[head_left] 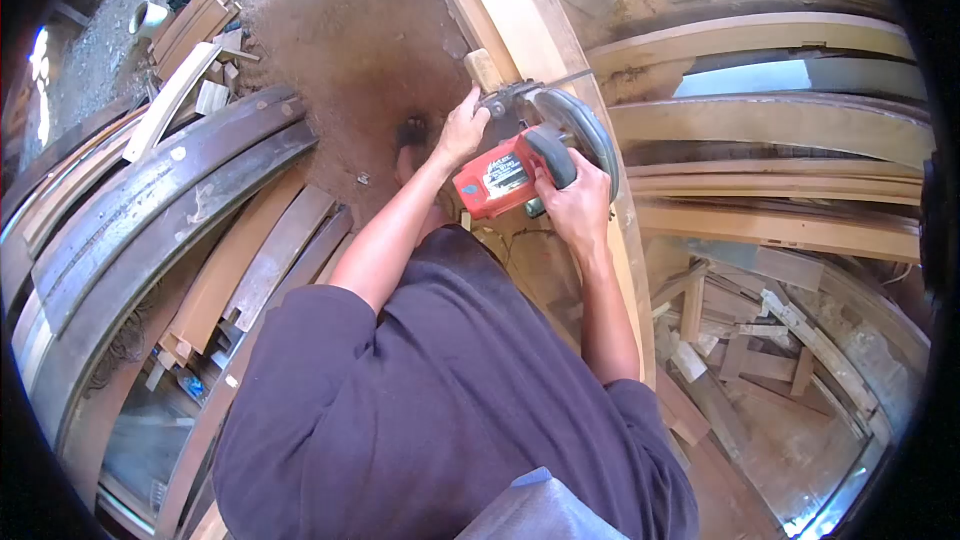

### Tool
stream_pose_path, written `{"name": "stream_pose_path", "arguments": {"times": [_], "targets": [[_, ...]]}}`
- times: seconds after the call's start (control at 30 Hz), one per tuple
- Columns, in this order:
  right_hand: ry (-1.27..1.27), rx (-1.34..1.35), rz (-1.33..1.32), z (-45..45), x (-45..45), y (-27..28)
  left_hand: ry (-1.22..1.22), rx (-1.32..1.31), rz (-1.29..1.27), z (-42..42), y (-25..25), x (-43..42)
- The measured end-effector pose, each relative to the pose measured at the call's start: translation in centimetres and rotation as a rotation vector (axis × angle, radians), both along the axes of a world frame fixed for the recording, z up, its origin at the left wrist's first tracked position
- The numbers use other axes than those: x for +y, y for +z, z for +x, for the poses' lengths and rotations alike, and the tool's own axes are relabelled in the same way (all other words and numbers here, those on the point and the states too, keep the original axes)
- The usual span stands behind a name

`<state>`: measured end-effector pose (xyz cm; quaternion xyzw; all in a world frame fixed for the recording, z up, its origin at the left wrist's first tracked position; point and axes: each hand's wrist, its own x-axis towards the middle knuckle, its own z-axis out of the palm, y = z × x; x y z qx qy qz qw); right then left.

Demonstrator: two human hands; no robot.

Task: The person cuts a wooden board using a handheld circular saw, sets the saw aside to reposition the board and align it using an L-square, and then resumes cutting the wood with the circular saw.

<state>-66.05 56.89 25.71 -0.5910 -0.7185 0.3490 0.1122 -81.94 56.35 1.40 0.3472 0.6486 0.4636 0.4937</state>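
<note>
A red circular saw with a black handle and a dark curved guard rests on a long pale wooden board. My right hand is wrapped round the saw's rear handle. At the front of the saw, my left hand has its fingers closed on the lower end of a short wooden block, beside the metal base. The block lies against the board's left edge. The blade and the cut are hidden by the saw body and guard.
Curved planks are stacked to my left, with short offcuts farther up. More long boards lie across the right. Scrap wood fills a spot at the lower right. Brown dirt ground lies ahead on the left.
</note>
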Motion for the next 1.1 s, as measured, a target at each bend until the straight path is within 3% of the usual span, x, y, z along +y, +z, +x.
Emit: {"name": "stream_pose_path", "arguments": {"times": [0.67, 0.93, 1.1], "targets": [[0.005, -0.042, 0.009, -9.8, 7.3, 0.2, -0.041, 0.016, 0.029, -10.1, -1.8, 7.2], [-0.006, 0.029, -0.024, -13.3, 9.7, 0.5, -0.075, 0.004, -0.081, -14.1, 1.2, 9.2], [-0.006, 0.031, -0.027, -15.2, 11.4, 0.7, -0.047, 0.015, 0.003, -15.9, 0.7, 10.9]]}}
